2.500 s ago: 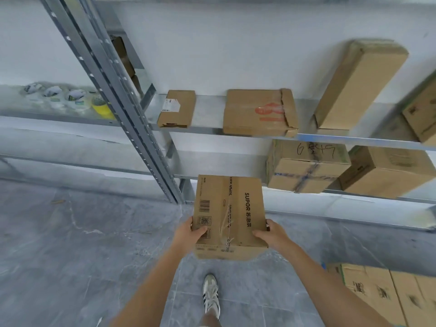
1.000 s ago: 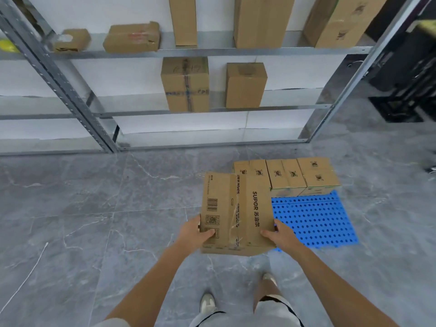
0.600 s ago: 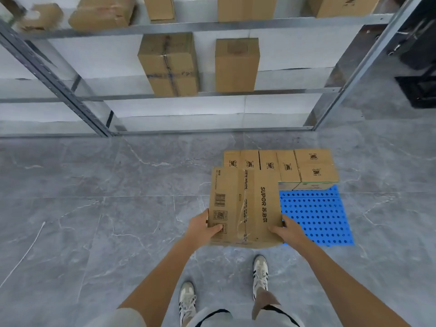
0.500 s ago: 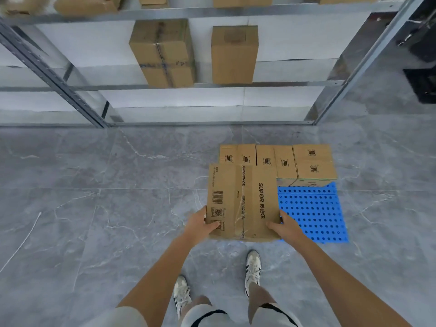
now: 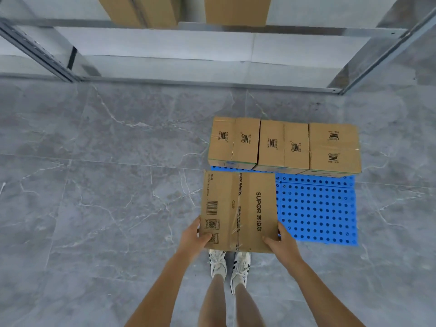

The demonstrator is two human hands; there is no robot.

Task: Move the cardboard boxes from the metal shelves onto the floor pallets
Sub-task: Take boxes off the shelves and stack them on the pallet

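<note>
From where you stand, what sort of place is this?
Probably a stockroom or warehouse: metal shelving with cardboard boxes, a blue plastic pallet on the floor bearing a row of cartons, and a hand-carried SUPOR carton.

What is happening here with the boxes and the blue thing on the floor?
A person grips a SUPOR cardboard box at its near corners with the left hand and the right hand, over the left side of the blue floor pallet. Three boxes already stand in a row along the pallet's far edge. Two more boxes sit on the metal shelf behind. Whether the held box touches the pallet cannot be told.
</note>
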